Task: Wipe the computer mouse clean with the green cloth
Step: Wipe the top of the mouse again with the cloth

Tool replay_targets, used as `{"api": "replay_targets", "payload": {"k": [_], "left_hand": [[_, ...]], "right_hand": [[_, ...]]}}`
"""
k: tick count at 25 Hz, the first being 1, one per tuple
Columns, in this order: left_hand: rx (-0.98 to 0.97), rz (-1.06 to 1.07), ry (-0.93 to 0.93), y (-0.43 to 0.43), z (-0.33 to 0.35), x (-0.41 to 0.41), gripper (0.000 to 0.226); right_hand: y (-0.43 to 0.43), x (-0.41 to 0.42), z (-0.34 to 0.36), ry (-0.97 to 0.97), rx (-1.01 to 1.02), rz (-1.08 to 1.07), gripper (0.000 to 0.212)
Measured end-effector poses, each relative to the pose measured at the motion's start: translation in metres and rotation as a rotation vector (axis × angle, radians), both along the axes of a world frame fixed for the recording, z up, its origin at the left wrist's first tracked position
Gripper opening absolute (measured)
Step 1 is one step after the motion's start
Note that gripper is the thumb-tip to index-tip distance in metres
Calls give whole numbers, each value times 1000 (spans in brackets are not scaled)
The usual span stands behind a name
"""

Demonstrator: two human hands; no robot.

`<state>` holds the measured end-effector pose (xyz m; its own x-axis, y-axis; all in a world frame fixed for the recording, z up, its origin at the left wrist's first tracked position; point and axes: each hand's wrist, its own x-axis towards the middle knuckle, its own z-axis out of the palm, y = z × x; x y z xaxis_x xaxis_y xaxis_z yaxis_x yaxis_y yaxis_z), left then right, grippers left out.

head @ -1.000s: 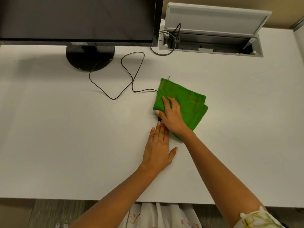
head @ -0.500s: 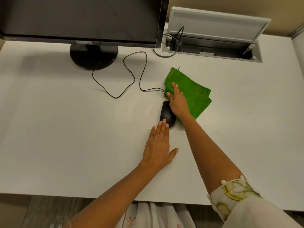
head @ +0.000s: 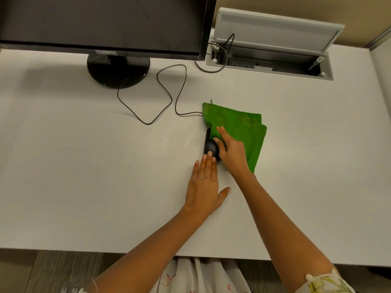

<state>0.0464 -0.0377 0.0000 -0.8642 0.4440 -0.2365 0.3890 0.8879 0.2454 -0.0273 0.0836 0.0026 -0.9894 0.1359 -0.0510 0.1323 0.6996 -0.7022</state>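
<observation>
left hand (head: pixel 204 185) flat, fingers together on black mouse (head: pixel 210 148), lengthwise toward the monitor (head: pixel 101 24); right hand (head: pixel 231 152) presses green cloth (head: pixel 241 127), fingers slightly spread.

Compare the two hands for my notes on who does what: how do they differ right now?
The right hand presses flat on the green cloth; the left hand lies flat on the desk. Only the left's fingers reach the bare mouse. Both are open, gripping nothing.
</observation>
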Motion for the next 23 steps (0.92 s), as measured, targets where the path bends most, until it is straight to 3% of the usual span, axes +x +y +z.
{"api": "replay_targets", "payload": {"k": [3,8,13,18,23], "left_hand": [[23,16,-1,1,1,0,91],[32,21,20,3,1,-1,85],[19,24,22,2,1,-2,85],[54,18,11,-1,1,-3,85],[49,-11,15,-5,-3,-2,87]], "right_hand": [[4,22,-3,72,40,98,42],[2,8,0,2,27,239,37],[-13,-26,3,-78,3,128,36],[6,1,0,-58,-142,289,38],[3,-4,-2,-43,-103,252,35]]}}
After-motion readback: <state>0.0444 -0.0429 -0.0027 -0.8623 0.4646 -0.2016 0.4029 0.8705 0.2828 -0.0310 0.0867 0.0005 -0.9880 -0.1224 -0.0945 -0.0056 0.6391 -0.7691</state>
